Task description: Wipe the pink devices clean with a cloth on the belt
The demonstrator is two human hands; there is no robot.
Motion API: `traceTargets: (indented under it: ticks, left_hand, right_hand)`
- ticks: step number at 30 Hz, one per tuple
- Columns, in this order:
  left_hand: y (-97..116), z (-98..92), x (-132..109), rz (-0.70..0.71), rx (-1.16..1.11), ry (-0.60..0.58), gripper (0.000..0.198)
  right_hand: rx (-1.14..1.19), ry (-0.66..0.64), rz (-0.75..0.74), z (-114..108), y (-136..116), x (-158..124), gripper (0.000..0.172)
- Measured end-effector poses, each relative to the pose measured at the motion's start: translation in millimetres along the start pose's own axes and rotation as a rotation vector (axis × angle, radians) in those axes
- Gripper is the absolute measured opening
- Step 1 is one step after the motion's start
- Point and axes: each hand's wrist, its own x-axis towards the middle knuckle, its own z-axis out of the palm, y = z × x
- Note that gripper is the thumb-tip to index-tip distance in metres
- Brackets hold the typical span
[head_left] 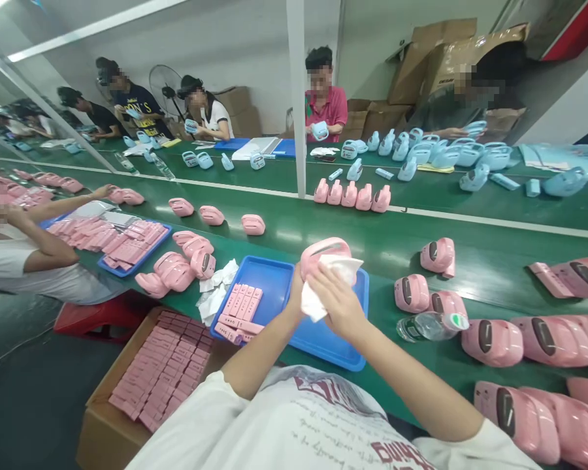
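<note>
My left hand (296, 290) grips a glossy pink plastic housing with a loop handle (329, 245), holding it up over a blue tray (267, 266). A white wiping cloth (314, 305) is pressed against the housing's near side by my right hand (336, 297), whose fingers lie over it. Most of the housing's body is hidden behind the cloth and my fingers. In the tray's left part lie several slim pink plastic pieces (242, 303) with small dark markings.
Crumpled white cloths (216, 290) lie left of the tray. Pink housings (174, 269) stand beyond them, with more on the right near a clear bottle (428, 326). A carton (95, 408) of pink pieces sits low left. Co-workers (326, 104) handle blue housings across the green bench (294, 228).
</note>
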Motion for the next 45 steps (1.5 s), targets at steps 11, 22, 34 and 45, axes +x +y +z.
traceTargets:
  ticks: [11,22,34,45]
  left_hand:
    - [46.8,-29.9,-25.1,0.023,-0.414,-0.111,0.086]
    - [32.7,-71.3,-39.9,-0.122,-0.133,0.071,0.087]
    - [41.6,-111.0,-46.9,-0.555,-0.673,-0.168,0.068]
    - [13.1,-112.4,-55.9,-0.620,-0.968,-0.345,0.054]
  right_hand:
    - [0.495,0.902,0.832,-20.6,24.7,-11.7,0.043]
    - [0.502,0.261,0.853,1.2,-20.1,31.5,0.044]
    - [0.716,0.620,0.776,46.8,-43.0,45.2,0.011]
    - [0.433,0.387,1.049,-19.2,-19.5,2.1,0.041]
